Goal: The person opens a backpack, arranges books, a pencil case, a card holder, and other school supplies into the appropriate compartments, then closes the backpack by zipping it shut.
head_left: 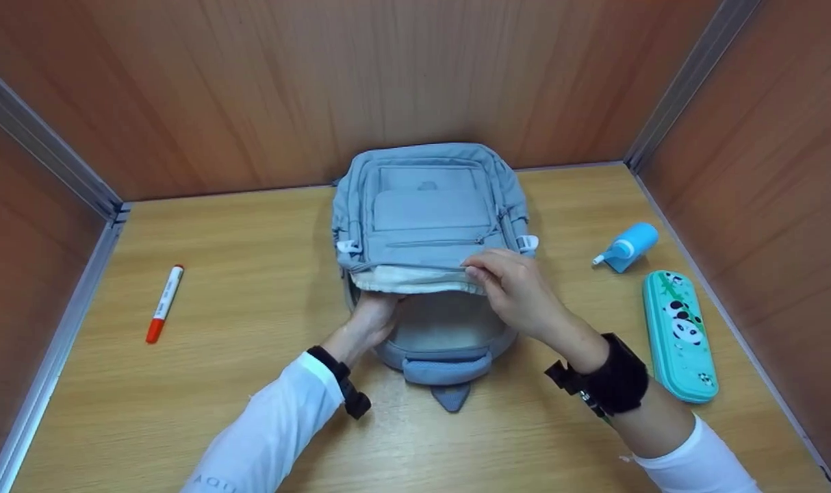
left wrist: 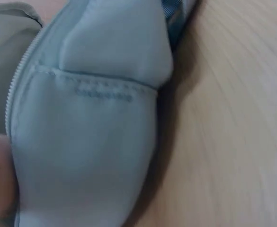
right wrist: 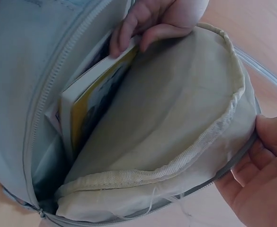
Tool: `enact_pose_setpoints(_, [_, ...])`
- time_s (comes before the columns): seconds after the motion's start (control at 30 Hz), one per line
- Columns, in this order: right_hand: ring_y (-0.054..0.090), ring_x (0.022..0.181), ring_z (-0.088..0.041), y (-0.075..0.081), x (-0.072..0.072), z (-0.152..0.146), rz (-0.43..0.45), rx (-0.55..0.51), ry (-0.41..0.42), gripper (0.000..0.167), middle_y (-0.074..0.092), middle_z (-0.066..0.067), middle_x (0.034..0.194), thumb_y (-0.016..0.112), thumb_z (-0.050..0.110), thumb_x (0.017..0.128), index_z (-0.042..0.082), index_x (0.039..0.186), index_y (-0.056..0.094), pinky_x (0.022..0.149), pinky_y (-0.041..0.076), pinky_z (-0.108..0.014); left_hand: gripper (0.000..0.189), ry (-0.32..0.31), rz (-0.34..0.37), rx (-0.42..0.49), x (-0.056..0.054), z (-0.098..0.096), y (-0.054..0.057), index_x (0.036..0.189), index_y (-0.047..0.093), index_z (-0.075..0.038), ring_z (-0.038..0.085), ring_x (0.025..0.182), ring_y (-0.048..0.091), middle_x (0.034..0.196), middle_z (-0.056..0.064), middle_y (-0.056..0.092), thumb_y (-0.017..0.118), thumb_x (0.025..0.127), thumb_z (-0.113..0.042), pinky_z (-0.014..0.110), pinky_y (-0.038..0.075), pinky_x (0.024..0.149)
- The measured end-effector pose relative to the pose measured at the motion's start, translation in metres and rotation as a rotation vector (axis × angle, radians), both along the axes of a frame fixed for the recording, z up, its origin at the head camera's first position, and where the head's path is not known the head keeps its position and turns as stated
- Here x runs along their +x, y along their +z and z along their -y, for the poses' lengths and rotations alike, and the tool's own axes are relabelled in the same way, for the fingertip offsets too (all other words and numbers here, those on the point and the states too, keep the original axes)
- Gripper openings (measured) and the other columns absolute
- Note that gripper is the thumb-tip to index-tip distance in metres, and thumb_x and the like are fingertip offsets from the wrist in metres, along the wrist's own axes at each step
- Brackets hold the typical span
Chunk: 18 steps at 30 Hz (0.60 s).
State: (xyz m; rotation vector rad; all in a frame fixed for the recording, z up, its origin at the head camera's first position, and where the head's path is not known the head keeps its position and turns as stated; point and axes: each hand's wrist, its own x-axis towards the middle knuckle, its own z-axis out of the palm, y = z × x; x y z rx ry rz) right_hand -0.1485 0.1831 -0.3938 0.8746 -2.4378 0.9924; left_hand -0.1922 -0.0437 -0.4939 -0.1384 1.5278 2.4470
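A grey-blue backpack (head_left: 429,205) lies on the table with its main compartment unzipped. My right hand (head_left: 518,291) grips the edge of the front panel and holds it raised; in the right wrist view its fingers curl around the zipped edge beside the pale lining (right wrist: 176,123). My left hand (head_left: 376,316) reaches inside the opening, its fingers hidden in the head view. The right wrist view shows that hand pinching the upper edge of a book (right wrist: 76,101) with a yellow-edged cover, thumb on one side and fingers on the other. The book stands inside the compartment.
On the left of the table lies a white marker (head_left: 169,291) with a red cap. At the right are a small blue bottle (head_left: 634,241) with a white nozzle and a turquoise pencil case (head_left: 679,335) with pandas. Wooden panels (head_left: 402,75) enclose the back and sides.
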Motion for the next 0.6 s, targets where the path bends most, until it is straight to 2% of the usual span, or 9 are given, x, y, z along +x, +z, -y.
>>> enact_pose_setpoints(0.07, [0.066,0.085,-0.02,-0.001,0.001,-0.001,0.014,0.003,0.003,0.012,0.075,-0.011,0.101,0.066,-0.001,0.1,-0.002,0.108,0.075,0.073,0.057,-0.034,0.046,-0.031,-0.035,-0.062,0.003,0.001,0.001,0.135,0.053,0.0,0.022,0.118,0.055,0.132,0.008,0.056,0.049,0.092,0.016,0.034,0.045,0.103])
enact_pose_setpoints(0.1, [0.067,0.086,-0.02,0.0,0.001,-0.002,0.022,0.0,0.004,0.012,0.075,-0.011,0.102,0.066,-0.001,0.1,-0.002,0.108,0.075,0.073,0.057,-0.034,0.047,-0.04,-0.055,-0.145,0.006,0.001,0.003,0.138,0.051,0.003,0.025,0.121,0.054,0.135,0.011,0.055,0.051,0.092,0.012,0.035,0.045,0.106])
enact_pose_setpoints(0.23, [0.068,0.088,-0.02,-0.001,0.003,-0.002,0.028,-0.008,0.007,0.012,0.076,-0.011,0.102,0.068,-0.001,0.099,-0.002,0.108,0.076,0.075,0.058,-0.034,0.054,-0.125,-0.213,-0.595,0.027,0.005,0.014,0.144,0.046,0.01,0.037,0.129,0.055,0.144,0.024,0.054,0.06,0.093,0.0,0.048,0.045,0.112])
enact_pose_setpoints(0.3, [0.069,0.088,-0.021,-0.002,0.004,-0.003,0.026,-0.003,0.013,0.012,0.076,-0.011,0.102,0.068,-0.002,0.099,-0.002,0.108,0.076,0.075,0.059,-0.034,0.052,-0.18,-0.327,-0.834,0.041,0.006,0.019,0.143,0.05,0.009,0.039,0.126,0.057,0.141,0.026,0.057,0.063,0.094,-0.004,0.05,0.048,0.109])
enact_pose_setpoints(0.37, [0.069,0.09,-0.021,-0.003,0.006,-0.003,0.028,0.002,0.019,0.012,0.076,-0.011,0.102,0.069,-0.002,0.098,-0.002,0.108,0.076,0.076,0.059,-0.034,0.049,-0.226,-0.479,-0.985,0.056,0.007,0.023,0.141,0.055,0.005,0.036,0.114,0.062,0.132,0.023,0.061,0.064,0.094,-0.003,0.048,0.055,0.097])
enact_pose_setpoints(0.43, [0.07,0.09,-0.02,-0.004,0.008,-0.003,0.033,0.003,0.026,0.012,0.075,-0.01,0.101,0.069,-0.002,0.098,-0.001,0.108,0.076,0.076,0.059,-0.033,0.044,-0.225,-0.673,-1.09,0.07,0.008,0.025,0.137,0.06,0.002,0.029,0.1,0.065,0.124,0.017,0.063,0.066,0.093,-0.001,0.041,0.059,0.084])
enact_pose_setpoints(0.53, [0.07,0.089,-0.019,-0.01,0.012,-0.003,0.032,0.003,0.03,0.012,0.076,-0.009,0.101,0.07,-0.002,0.098,-0.001,0.108,0.076,0.075,0.06,-0.031,0.035,-0.125,-1.007,-1.209,0.086,0.007,0.025,0.124,0.069,-0.003,0.02,0.085,0.063,0.113,0.011,0.063,0.069,0.089,0.001,0.029,0.057,0.065])
enact_pose_setpoints(0.6, [0.07,0.089,-0.019,-0.015,0.015,-0.003,0.026,0.004,0.031,0.012,0.076,-0.009,0.1,0.07,-0.002,0.097,0.0,0.108,0.076,0.074,0.06,-0.031,0.027,-0.034,-1.21,-1.233,0.092,0.006,0.025,0.113,0.072,-0.004,0.017,0.081,0.062,0.111,0.009,0.065,0.068,0.087,0.001,0.025,0.054,0.061])
